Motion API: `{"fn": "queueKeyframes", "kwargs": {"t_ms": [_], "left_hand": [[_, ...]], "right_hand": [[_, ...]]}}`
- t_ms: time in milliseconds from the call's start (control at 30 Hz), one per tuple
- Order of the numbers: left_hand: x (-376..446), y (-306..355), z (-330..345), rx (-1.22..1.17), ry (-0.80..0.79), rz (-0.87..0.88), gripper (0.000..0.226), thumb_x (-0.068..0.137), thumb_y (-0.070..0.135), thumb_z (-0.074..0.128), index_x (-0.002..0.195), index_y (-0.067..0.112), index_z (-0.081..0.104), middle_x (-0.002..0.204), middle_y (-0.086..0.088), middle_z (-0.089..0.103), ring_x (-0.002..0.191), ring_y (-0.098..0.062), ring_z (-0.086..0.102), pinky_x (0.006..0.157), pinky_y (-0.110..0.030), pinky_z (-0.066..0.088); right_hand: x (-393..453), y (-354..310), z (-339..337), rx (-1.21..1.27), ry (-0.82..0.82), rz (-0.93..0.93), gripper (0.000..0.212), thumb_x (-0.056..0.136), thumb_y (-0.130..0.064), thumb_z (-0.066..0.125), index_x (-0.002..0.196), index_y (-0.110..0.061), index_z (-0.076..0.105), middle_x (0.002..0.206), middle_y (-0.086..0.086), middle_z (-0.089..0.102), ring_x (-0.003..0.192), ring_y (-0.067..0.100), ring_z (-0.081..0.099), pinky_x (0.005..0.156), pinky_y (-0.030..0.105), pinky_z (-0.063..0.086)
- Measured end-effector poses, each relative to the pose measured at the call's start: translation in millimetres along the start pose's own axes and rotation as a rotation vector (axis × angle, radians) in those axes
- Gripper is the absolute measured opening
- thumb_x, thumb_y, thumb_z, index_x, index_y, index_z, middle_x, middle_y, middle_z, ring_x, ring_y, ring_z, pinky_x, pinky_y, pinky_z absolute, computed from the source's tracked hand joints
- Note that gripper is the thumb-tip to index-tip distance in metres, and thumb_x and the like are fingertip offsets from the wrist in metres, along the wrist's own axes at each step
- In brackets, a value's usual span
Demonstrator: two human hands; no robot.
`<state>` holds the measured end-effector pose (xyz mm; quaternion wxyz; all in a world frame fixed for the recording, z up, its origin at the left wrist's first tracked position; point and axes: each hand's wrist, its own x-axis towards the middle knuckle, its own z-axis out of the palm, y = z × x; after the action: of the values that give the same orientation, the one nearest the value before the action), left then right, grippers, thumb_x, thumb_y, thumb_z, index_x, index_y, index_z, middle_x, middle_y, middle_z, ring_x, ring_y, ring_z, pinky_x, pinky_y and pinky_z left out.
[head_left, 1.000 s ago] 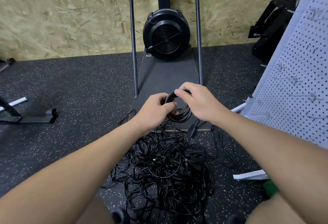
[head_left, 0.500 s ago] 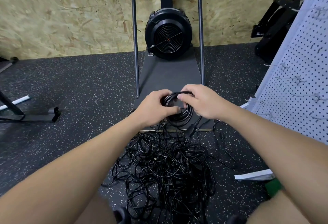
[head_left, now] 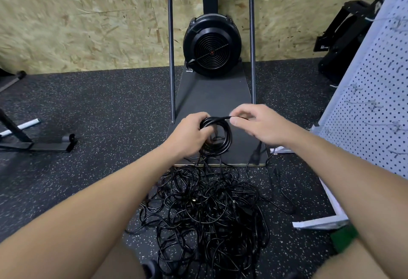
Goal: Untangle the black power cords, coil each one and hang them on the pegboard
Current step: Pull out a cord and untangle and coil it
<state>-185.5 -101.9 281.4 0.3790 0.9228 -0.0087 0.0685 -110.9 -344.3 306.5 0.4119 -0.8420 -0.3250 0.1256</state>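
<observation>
A small coil of black power cord (head_left: pixel 224 137) hangs in front of me, above the floor. My left hand (head_left: pixel 189 134) grips the coil's left side, with fingers curled through the loops. My right hand (head_left: pixel 257 124) pinches the cord's free strand at the coil's top and holds it out to the right. From the coil, cord trails down into a large tangled pile of black cords (head_left: pixel 207 210) on the floor between my arms. The white pegboard (head_left: pixel 379 110) with several metal hooks leans at the right edge.
A black fan machine (head_left: pixel 212 46) on a dark base plate (head_left: pixel 215 95) with two upright poles stands straight ahead against the chipboard wall. Black equipment feet lie at far left (head_left: pixel 37 144), and a black stand (head_left: pixel 344 35) is at back right. White strips lie on the floor under the pegboard.
My right hand has moved from the coil's top out to the right, drawing a strand of cord taut. The left hand keeps its grip on the coil.
</observation>
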Motion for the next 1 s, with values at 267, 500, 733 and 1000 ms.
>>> {"fn": "queueKeyframes", "kwargs": {"t_ms": [267,500,733,1000], "left_hand": [[-14,1,-15,-0.25,-0.43,-0.049,0.022,0.098,0.018,0.082,0.107,0.002,0.07,0.08,0.003,0.074,0.068,-0.022,0.068,0.067,-0.034,0.059],[-19,18,-11,-0.126,-0.373,-0.012,0.015,0.1,0.015,0.079,0.099,0.01,0.065,0.068,0.012,0.072,0.061,-0.016,0.069,0.059,-0.029,0.057],[-21,18,-8,-0.063,-0.357,0.051,0.008,0.096,0.012,0.074,0.092,0.013,0.067,0.075,0.004,0.073,0.064,-0.017,0.073,0.064,-0.036,0.06],[-16,26,-2,-0.091,-0.277,0.153,0.017,0.09,0.007,0.07,0.099,0.006,0.056,0.092,-0.016,0.07,0.06,-0.02,0.066,0.06,-0.044,0.06]], "right_hand": [[-2,17,-15,-0.366,-0.181,-0.043,0.02,0.108,-0.042,0.064,0.095,-0.037,0.078,0.106,-0.014,0.067,0.096,0.011,0.059,0.088,0.033,0.046],[5,25,5,-0.583,-0.115,0.043,0.009,0.112,-0.033,0.059,0.107,-0.026,0.058,0.088,-0.005,0.069,0.077,0.023,0.067,0.08,0.045,0.06],[10,32,21,-0.238,0.075,0.147,0.027,0.113,-0.02,0.055,0.09,-0.012,0.067,0.07,0.003,0.077,0.063,0.016,0.078,0.072,0.039,0.064],[11,16,34,0.434,0.112,0.36,0.022,0.111,-0.004,0.058,0.11,0.016,0.068,0.102,0.034,0.075,0.069,0.023,0.078,0.065,0.03,0.066]]}}
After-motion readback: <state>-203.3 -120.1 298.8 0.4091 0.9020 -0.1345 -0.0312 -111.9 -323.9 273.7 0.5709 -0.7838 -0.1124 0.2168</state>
